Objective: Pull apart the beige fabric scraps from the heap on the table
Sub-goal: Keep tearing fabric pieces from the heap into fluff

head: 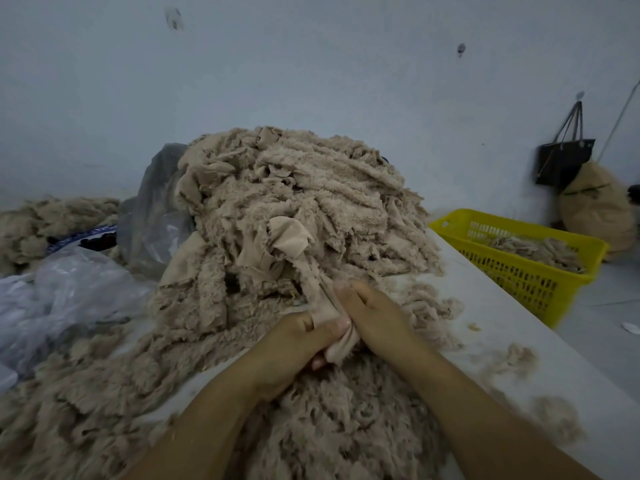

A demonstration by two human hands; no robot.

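A tall heap of beige fleecy fabric scraps [294,202] fills the middle of the white table [512,327] and spills toward me. At its foot, my left hand [298,344] and my right hand [374,313] meet, knuckles close together. Both grip one smooth beige scrap [332,323], a strip that runs up from between the hands into the heap. Its lower end bunches out under my left fingers. More fluffy scraps [346,420] lie under both forearms.
Clear plastic bags [69,292] lie at the left, with another pile of scraps [45,223] behind them. A yellow basket [526,258] holding some scraps sits off the table's right edge. A dark bag [564,161] hangs on the wall above a stuffed beige sack [595,209].
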